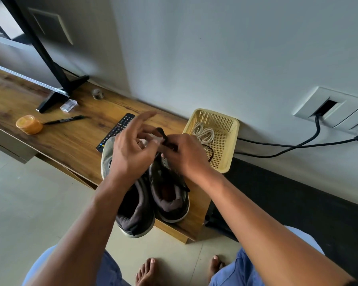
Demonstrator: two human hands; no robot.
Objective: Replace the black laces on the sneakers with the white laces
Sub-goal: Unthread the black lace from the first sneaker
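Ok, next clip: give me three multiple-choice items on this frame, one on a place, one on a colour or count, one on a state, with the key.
1. Where do the white laces lie?
A. In the yellow basket
B. On the floor
C. Across the remote control

2. How many sneakers stand on the wooden shelf?
A. One
B. Two
C. Three

3. What is the right hand doing?
A. Resting flat on the shelf
B. Holding the marker pen
C. Pinching a black lace above the right sneaker

Key: 1 A, the pale coil sits inside the basket against the wall. 2 B, the left sneaker and the right one stand side by side, heels toward the camera. 3 C, its fingers close on the dark lace, with the left hand beside it, fingers spread.
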